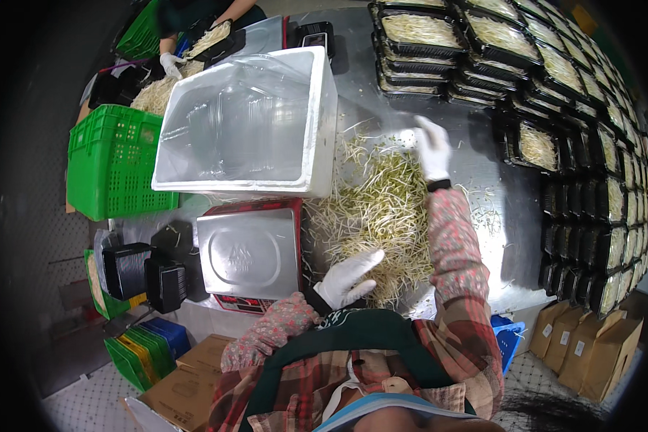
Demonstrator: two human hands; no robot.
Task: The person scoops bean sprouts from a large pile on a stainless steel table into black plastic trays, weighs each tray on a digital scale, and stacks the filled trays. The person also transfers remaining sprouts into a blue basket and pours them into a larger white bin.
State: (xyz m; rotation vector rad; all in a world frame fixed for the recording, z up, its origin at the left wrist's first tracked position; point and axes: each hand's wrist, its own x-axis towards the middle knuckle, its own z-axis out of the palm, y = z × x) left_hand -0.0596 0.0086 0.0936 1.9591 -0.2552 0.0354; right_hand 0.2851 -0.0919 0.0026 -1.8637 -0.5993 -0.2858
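Observation:
A loose heap of bean sprouts (386, 208), pale stems with green heads, lies on the metal table in front of me. My left hand (348, 278), in a white glove, rests at the near left side of the heap, thumb apart from the fingers, with nothing visibly in it. Past the heap's far right edge, my right hand (433, 148) is stretched out in a white glove, blurred by motion; I see nothing held, though its palm side is hidden. Left of the sprouts sits a red scale with a steel pan (248, 254), its pan bare.
A white foam box (318, 135) lined with clear plastic stands beyond the scale, beside a green crate (113, 162). Stacked black trays of sprouts (421, 32) fill the right side. Empty black trays (127, 270) stand left. Across the table, a person's gloved hand (171, 65) touches sprouts.

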